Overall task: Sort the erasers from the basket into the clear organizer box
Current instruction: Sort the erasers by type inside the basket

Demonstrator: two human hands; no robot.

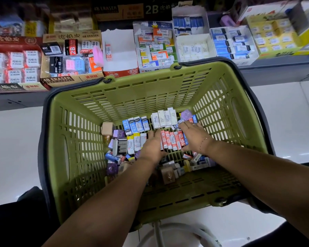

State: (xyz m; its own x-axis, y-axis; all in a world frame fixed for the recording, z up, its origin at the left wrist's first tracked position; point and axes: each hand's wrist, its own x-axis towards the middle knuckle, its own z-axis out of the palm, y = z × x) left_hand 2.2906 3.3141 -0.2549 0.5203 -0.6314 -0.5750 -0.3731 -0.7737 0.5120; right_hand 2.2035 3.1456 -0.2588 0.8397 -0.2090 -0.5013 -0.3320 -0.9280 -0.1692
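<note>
Two hands reach down into a green slatted basket (150,97) and flank a short row of red-and-white erasers (171,139) on its floor. The left hand (152,146) lies with its fingers (155,135) straight and pressed together, their inner edge touching the left end of that row. The right hand (194,135) rests palm down on the row's right end. Its fingers (184,124) are slightly spread and reach over some blue-sleeved erasers beyond, and its thumb points back toward the near end of the row. Neither hand curls round or pinches anything. A ring (193,124) shows on one right finger and a thin bracelet (203,140) on that wrist.

The red-and-white erasers stand side by side, long edges touching, with printed labels up. Behind them, against the far wall, sits a tidy row of white erasers (163,119), and to its left a row of blue-and-white erasers (136,124). Just beside the left hand is a small group of yellow-and-white erasers (136,141). Nearer the person, a loose heap (118,157) of mixed erasers in purple, blue, brown and white lies jumbled under both forearms.

Beyond the basket, a shelf (275,72) carries open cardboard display boxes (71,56) packed with more erasers, some of them marked 4B ERASER.
</note>
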